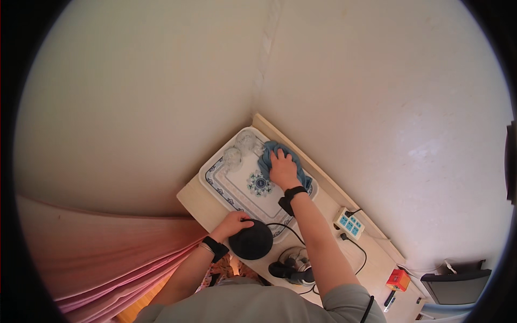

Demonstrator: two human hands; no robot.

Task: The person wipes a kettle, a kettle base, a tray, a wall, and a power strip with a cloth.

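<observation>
1. Head view, nearest the body: a steel electric kettle with a black handle (293, 267) stands on the pale wooden table (196, 202), its black cord (288, 229) looping toward a white power strip with blue sockets (348, 223).
2. Left hand (232, 223) rests curled on top of a round black kettle base disc (251, 240), fingers bent over its rim; keeping it braced there should stop things sliding.
3. Right hand (282, 168) lies flat, fingers spread, pressing a blue cleaning cloth (267, 153) onto the white rectangular tray with blue floral border (215, 180). Firm, even pressure in overlapping strokes looks best.
4. Farthest, two clear drinking glasses (239, 151) stand in the tray's far corner, just beside the cloth; strokes should steer short of them.
</observation>
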